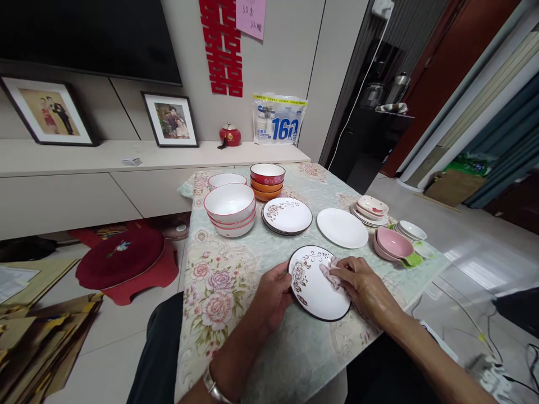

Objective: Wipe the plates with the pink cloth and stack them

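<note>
A white plate with a dark rim and brown flower pattern is tilted above the near part of the table. My left hand grips its left edge, thumb on top and the other fingers mostly hidden beneath. In my right hand a crumpled pale pink cloth is bunched, pressed against the plate's upper right face. Just behind lies a stack of matching flowered plates. To its right is a plain white oval plate.
White red-rimmed bowls and a stack of red and orange bowls stand at the back left. Pink bowls, small dishes and white bowls sit at the right edge of the flowered tablecloth. A red stool is left.
</note>
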The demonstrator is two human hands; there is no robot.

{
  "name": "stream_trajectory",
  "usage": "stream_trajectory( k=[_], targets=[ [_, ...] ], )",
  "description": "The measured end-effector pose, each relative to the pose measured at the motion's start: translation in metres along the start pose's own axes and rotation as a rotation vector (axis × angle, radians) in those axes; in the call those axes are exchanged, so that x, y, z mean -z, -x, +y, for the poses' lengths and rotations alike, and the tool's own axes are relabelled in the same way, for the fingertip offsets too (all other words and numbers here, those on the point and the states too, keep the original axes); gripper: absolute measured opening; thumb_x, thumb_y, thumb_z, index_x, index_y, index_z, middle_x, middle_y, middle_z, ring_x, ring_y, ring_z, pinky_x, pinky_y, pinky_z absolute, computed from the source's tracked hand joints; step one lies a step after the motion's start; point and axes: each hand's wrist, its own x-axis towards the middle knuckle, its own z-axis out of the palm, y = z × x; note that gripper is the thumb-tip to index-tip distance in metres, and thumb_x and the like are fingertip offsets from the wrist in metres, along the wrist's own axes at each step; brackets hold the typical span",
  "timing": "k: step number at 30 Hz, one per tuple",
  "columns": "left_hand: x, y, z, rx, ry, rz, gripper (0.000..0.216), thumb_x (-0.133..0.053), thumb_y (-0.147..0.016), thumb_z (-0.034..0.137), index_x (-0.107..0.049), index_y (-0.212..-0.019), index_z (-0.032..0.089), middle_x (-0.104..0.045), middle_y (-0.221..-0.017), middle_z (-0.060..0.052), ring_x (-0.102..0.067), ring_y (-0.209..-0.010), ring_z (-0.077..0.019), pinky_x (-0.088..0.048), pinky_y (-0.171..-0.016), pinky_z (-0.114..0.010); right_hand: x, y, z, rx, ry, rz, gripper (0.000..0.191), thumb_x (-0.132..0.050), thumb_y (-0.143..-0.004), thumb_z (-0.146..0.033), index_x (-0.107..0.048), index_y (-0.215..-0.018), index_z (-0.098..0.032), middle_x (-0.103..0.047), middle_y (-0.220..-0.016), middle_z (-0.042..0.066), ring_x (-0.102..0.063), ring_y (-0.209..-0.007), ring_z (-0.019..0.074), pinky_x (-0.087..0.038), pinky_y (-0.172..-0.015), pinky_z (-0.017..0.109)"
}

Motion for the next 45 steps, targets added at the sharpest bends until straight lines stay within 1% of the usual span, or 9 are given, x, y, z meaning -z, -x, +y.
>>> stream_trajectory(
  k=[7,11,15,20,24,27,34,42,45],
  targets=[
    [0.008,-0.001,0.002,0.003,0.021,0.048,0.058,-0.081,-0.062,0.028,-0.072,-0.116,0.010,-0.078,-0.100,-0.015,-0.070,-0.093,-0.0313,-0.054,-0.079,-0.041,-0.009,0.003,0.029,-0.282,-0.036,0.244,0.033,-0.047,-0.092,-0.024,-0.072,-0.114,-0.022,-0.066,-0.102,0.010,-0.061,-0.096,0.0252,-0.051,-0.084,0.039],
    [0.013,-0.002,0.005,-0.028,0.097,0.061,0.056,-0.083,-0.061,0.026,-0.072,-0.114,0.010,-0.077,-0.103,-0.016,-0.070,-0.098,-0.0322,-0.054,-0.083,-0.041,-0.017,0.003,0.031,-0.347,-0.019,0.268,0.034,-0.049,-0.089,-0.026,-0.072,-0.112,-0.021,-0.067,-0.101,0.011,-0.060,-0.096,0.0270,-0.049,-0.085,0.042],
    [0.014,-0.003,0.007,-0.067,0.122,0.037,0.059,-0.085,-0.063,0.030,-0.071,-0.118,0.013,-0.075,-0.114,-0.016,-0.066,-0.110,-0.0344,-0.053,-0.090,-0.042,-0.018,0.003,0.010,-0.289,-0.122,0.185,0.036,-0.050,-0.083,-0.022,-0.071,-0.113,-0.021,-0.068,-0.103,0.011,-0.061,-0.097,0.0275,-0.050,-0.086,0.043],
    [0.011,-0.002,0.007,-0.072,0.149,0.057,0.053,-0.084,-0.065,0.028,-0.071,-0.114,0.013,-0.074,-0.115,-0.016,-0.067,-0.110,-0.0333,-0.053,-0.092,-0.043,-0.008,0.015,-0.003,-0.264,-0.404,0.006,0.058,-0.066,-0.084,-0.035,-0.054,-0.139,-0.022,-0.065,-0.130,0.012,-0.062,-0.115,0.0306,-0.052,-0.095,0.044],
    [0.010,-0.002,0.006,-0.068,0.163,0.072,0.051,-0.084,-0.066,0.027,-0.071,-0.113,0.013,-0.075,-0.112,-0.015,-0.067,-0.109,-0.0330,-0.053,-0.092,-0.043,0.000,0.028,-0.004,-0.215,-0.191,0.195,0.066,-0.065,-0.089,-0.044,-0.043,-0.147,-0.023,-0.057,-0.140,0.016,-0.055,-0.126,0.0347,-0.050,-0.097,0.052],
    [0.010,-0.003,0.004,-0.063,0.166,0.079,0.049,-0.085,-0.066,0.028,-0.071,-0.111,0.014,-0.077,-0.109,-0.013,-0.069,-0.105,-0.0312,-0.054,-0.089,-0.040,0.005,0.029,-0.022,-0.009,0.008,0.288,0.056,-0.063,-0.093,-0.033,-0.046,-0.145,-0.021,-0.054,-0.141,0.018,-0.049,-0.129,0.0342,-0.046,-0.101,0.053],
    [0.010,-0.002,0.001,-0.048,0.182,0.006,0.046,-0.083,-0.070,0.026,-0.071,-0.113,0.013,-0.076,-0.111,-0.014,-0.070,-0.103,-0.0291,-0.053,-0.093,-0.040,0.006,0.010,-0.065,0.368,0.228,0.330,0.027,-0.049,-0.096,-0.005,-0.063,-0.117,-0.013,-0.069,-0.097,0.012,-0.059,-0.091,0.0238,-0.044,-0.081,0.043],
    [0.000,0.001,0.002,-0.032,0.242,-0.111,0.044,-0.074,-0.081,0.033,-0.068,-0.122,0.017,-0.067,-0.132,-0.014,-0.063,-0.118,-0.0312,-0.051,-0.099,-0.045,0.019,0.007,-0.054,0.388,0.233,0.401,0.030,-0.052,-0.094,-0.005,-0.062,-0.119,-0.017,-0.067,-0.084,0.009,-0.055,-0.077,0.0212,-0.043,-0.066,0.036],
    [0.000,0.001,0.002,0.028,0.269,-0.072,0.045,-0.076,-0.079,0.031,-0.066,-0.121,0.017,-0.065,-0.133,-0.016,-0.066,-0.114,-0.0307,-0.052,-0.098,-0.046,0.027,0.005,-0.042,0.336,0.277,0.430,0.030,-0.053,-0.092,-0.005,-0.064,-0.117,-0.018,-0.067,-0.083,0.008,-0.055,-0.076,0.0209,-0.042,-0.065,0.035]
  ],
)
